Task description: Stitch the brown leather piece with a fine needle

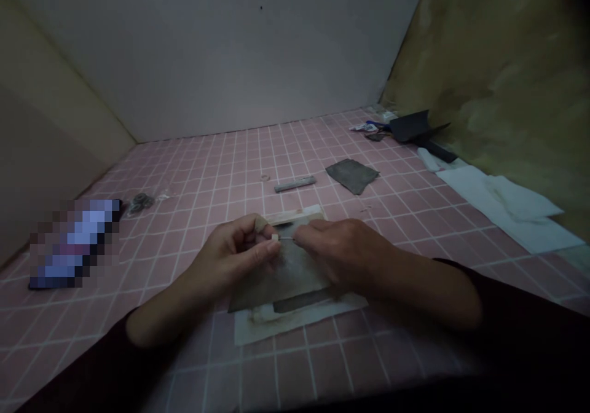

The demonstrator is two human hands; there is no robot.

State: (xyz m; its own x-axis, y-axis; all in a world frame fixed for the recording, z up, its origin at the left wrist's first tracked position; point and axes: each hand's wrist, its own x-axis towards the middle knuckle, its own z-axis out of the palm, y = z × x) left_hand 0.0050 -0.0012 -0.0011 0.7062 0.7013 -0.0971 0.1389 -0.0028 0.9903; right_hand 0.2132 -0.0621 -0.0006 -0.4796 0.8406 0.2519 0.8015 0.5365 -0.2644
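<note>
Both hands meet over a pink tiled floor [221,173] below a pale wall [221,50]. White paper sheets [511,207] lie at right. Under the hands, a grey abrasive sheet [286,275] rests on stained paper. Left hand [230,256] pinches a small white piece [275,238]; right hand [341,247] pinches a thin wire [286,238] touching it.

A sheet of sandpaper [286,275] is laid on a sheet of paper [295,318] on the tiled table [221,167]. Both hands are held above it, the left hand [233,256] on the left and the right hand [343,250] on the right. A small block [275,238] is held between them. Behind, a metal bar [295,184] is placed, with a cloth [353,174] to its right. Far right, white sheets [507,207] are spread.
</note>
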